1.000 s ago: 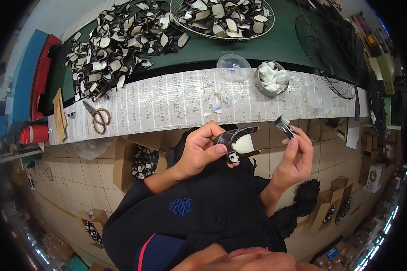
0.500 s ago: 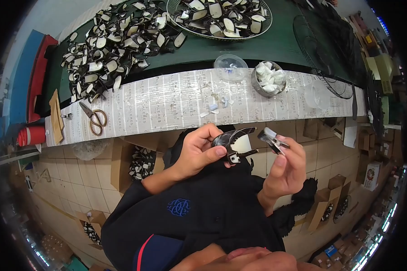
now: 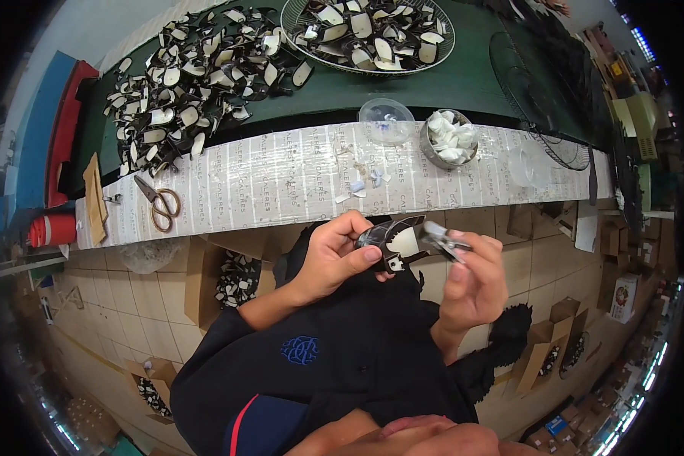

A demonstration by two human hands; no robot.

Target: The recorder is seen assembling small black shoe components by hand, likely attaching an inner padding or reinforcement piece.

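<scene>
My left hand [image 3: 331, 256] is closed round a glossy black shoe upper [image 3: 382, 232] with a cream-white lining patch, above my lap and just in front of the bench edge. Its thumb presses on the near side, and the white patch faces up. In my right hand [image 3: 475, 281] a small dark metal clip [image 3: 450, 243] is pinched between thumb and fingers, with a whitish, blurred wad at its tip. That tip hovers at the right edge of the shoe upper; whether it touches, I cannot tell.
On the bench stand a tin of white wads [image 3: 450, 138], a clear plastic tub [image 3: 387, 121], scraps [image 3: 359, 187] and scissors [image 3: 158, 204]. Behind lie a heap of black-and-white shoe pieces [image 3: 182, 83] and a wire basket [image 3: 368, 70] of more. A fan guard [image 3: 524, 99] is at right.
My right hand has moved left with the clip, bringing its tip to the shoe upper's edge. My left hand holds the upper almost still.
</scene>
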